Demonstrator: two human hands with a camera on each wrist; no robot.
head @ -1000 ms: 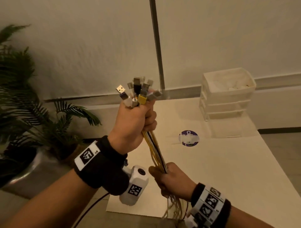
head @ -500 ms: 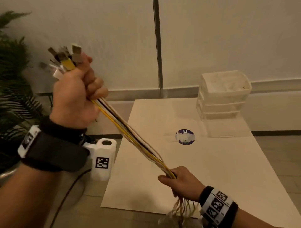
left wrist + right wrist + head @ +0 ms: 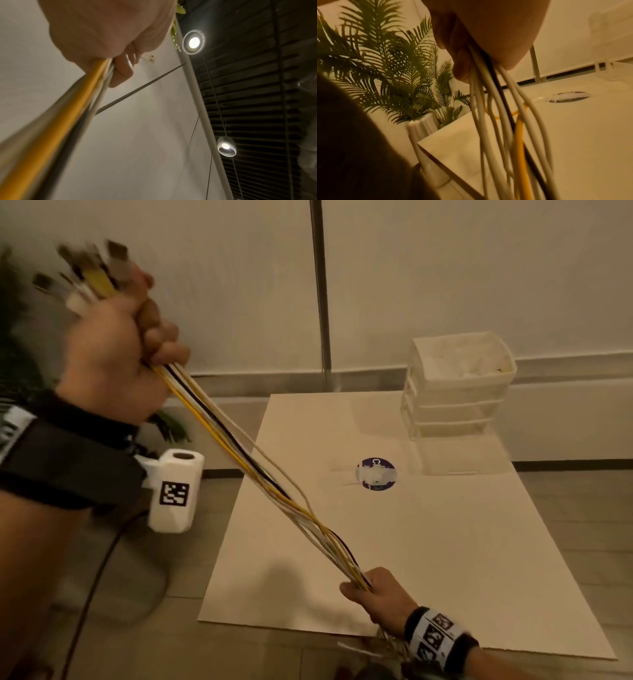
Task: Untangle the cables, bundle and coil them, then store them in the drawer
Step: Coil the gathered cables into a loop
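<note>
The head view looks down over the pale rectangular tabletop (image 3: 445, 542); the right wrist view skims it close; the left wrist view faces the ceiling.

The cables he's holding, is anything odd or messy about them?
Mostly tidy: the cables run taut from left hand to right hand. One white strand bows loose, and below the right hand they splay apart.

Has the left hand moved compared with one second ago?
Yes. The left hand, gripping the cables by their plug ends, has moved up and to the left, away from the vertical wall strip it was beside earlier.
</note>
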